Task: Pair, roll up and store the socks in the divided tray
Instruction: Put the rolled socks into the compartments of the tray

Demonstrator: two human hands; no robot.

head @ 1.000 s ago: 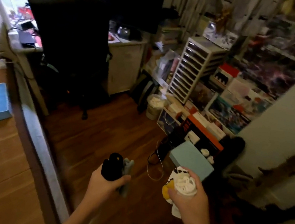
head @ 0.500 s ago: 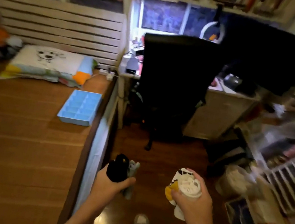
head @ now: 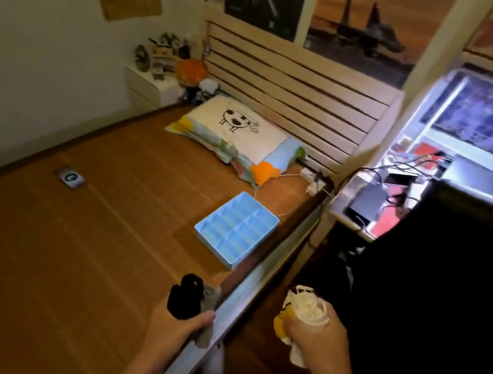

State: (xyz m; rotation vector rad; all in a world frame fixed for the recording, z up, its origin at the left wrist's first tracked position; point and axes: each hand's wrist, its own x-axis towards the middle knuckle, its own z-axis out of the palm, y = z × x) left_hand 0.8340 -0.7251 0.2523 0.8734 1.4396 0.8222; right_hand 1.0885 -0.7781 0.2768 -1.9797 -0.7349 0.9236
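Observation:
A light blue divided tray [head: 236,228] lies on the bed's brown mat near its right edge, and all its compartments that I can see are bare. My left hand [head: 174,328] is closed around black and grey socks [head: 187,296] over the bed's edge, in front of the tray. My right hand [head: 315,342] grips a bundle of white and yellow socks [head: 302,310] above the floor, to the right of the bed.
The bed mat [head: 85,225] stretches left, with a pillow [head: 237,134] at the slatted headboard and a small card [head: 70,177] lying on it. A black office chair [head: 438,277] and a cluttered desk [head: 376,202] stand close on the right. White cables [head: 298,179] run behind the tray.
The view has swung left from the floor and shelves to the bed, so the tray now lies ahead. Both hands keep the same sock bundles.

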